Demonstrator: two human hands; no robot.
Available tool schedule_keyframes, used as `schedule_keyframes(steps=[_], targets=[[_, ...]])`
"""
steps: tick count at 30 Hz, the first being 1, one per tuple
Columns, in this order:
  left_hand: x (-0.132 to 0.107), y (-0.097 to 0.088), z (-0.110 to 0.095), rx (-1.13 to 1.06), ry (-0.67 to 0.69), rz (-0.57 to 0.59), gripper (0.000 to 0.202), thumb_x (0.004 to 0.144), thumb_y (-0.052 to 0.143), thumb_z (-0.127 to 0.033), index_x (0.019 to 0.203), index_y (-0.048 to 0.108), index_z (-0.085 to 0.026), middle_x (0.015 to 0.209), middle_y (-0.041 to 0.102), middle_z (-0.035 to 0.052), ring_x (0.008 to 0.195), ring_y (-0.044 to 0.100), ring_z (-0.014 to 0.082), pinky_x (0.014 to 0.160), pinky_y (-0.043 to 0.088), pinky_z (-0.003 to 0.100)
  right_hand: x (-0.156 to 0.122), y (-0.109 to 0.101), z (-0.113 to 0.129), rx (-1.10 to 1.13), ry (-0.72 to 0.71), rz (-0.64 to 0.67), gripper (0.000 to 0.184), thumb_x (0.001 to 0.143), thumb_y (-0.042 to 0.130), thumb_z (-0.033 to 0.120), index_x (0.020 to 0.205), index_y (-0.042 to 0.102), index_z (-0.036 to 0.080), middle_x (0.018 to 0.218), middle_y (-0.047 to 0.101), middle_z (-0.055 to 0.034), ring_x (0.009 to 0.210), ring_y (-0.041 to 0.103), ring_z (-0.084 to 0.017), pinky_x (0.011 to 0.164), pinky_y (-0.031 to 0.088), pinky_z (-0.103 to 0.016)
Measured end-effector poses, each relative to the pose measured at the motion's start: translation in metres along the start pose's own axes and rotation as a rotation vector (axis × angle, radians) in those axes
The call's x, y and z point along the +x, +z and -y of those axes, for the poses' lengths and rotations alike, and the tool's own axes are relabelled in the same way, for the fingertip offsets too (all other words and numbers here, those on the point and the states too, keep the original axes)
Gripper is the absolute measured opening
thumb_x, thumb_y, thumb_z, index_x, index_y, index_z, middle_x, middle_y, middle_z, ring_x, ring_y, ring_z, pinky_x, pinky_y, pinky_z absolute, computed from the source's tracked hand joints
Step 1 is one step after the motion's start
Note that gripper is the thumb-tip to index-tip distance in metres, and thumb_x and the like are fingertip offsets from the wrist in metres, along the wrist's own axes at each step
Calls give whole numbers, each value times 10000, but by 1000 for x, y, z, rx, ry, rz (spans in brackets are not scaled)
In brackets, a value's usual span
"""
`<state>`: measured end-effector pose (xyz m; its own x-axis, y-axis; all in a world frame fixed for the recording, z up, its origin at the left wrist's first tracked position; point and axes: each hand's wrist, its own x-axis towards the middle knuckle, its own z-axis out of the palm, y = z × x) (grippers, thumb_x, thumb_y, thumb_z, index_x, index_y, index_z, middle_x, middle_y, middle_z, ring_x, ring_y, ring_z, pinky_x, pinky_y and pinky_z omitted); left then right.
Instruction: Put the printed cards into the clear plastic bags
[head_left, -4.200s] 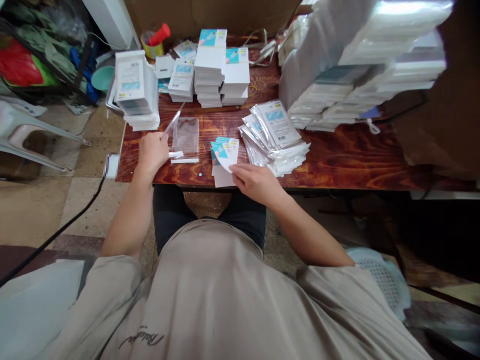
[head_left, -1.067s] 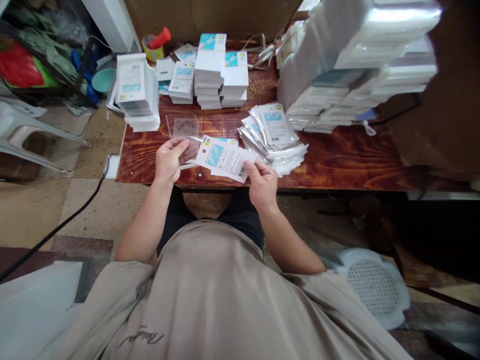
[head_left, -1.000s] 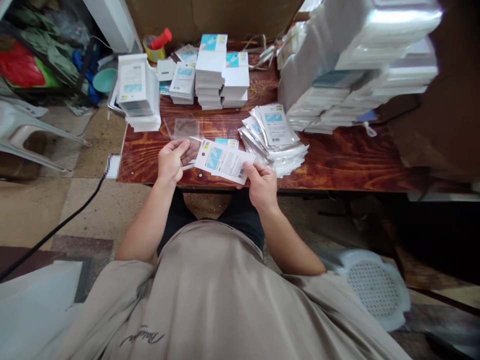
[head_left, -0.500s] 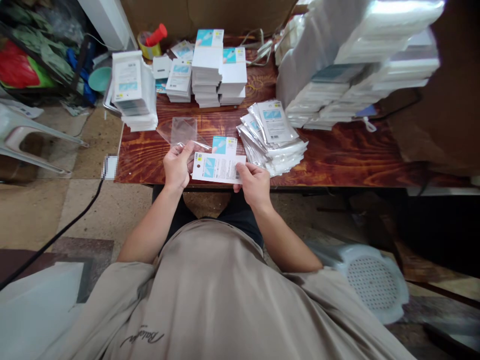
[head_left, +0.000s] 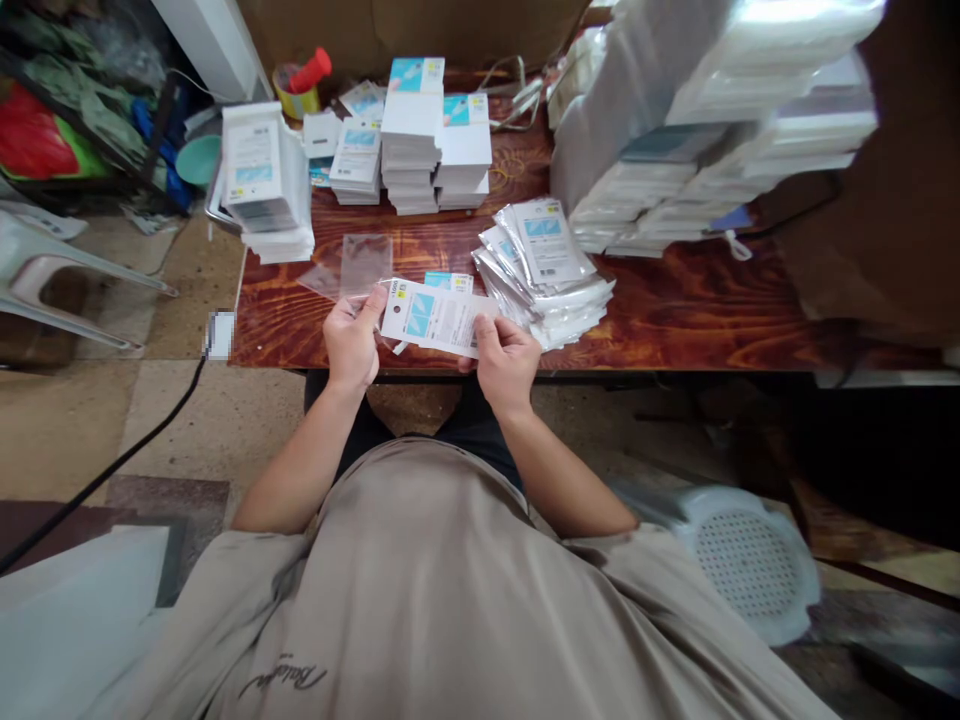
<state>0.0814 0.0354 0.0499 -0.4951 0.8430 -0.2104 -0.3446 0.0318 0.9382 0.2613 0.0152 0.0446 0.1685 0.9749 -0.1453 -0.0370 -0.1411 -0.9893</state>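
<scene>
My right hand [head_left: 508, 362] grips the right end of a white printed card [head_left: 435, 318] with a blue panel, pinched between thumb and fingers. The card has a punched hole at its left end and tilts down to the right. My left hand [head_left: 352, 340] is closed at the card's left end, with a clear plastic bag [head_left: 322, 281] in its fingers, part of it sticking out past them. Behind the held card, another card [head_left: 448, 281] with a blue top lies mostly covered. A flat clear bag [head_left: 367, 260] lies on the table just beyond my left hand.
Filled bags [head_left: 547, 260] are piled right of my hands on the wooden table [head_left: 675, 310]. Card stacks [head_left: 411, 130] stand at the back, another stack [head_left: 266, 175] at the left edge. Tall piles of plastic packs [head_left: 637, 130] rise at the back right.
The held card has turned so its left end is higher and its right end lower. It now covers more of the card behind. The bag in my left hand has shifted left.
</scene>
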Motion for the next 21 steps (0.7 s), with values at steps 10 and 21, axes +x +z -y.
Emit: schedule_keyframes(steps=[10,21], targets=[[-11,-8,-15,4,-63,58,394,755,918,-426,903,624,-210,887,775,46,943,792,239,803,648,343,-6,14,-10,144,-7,-41,470,872,684,712,821,659,245,752,704,2,562,672,-173,457,593,-305],[-11,-17,-27,42,-140,187,467,623,1000,-410,914,721,-176,939,800,80,835,786,253,626,627,304,10,-16,13,-19,-27,312,559,832,786,671,584,626,197,469,585,16,381,482,-85,379,356,-220]])
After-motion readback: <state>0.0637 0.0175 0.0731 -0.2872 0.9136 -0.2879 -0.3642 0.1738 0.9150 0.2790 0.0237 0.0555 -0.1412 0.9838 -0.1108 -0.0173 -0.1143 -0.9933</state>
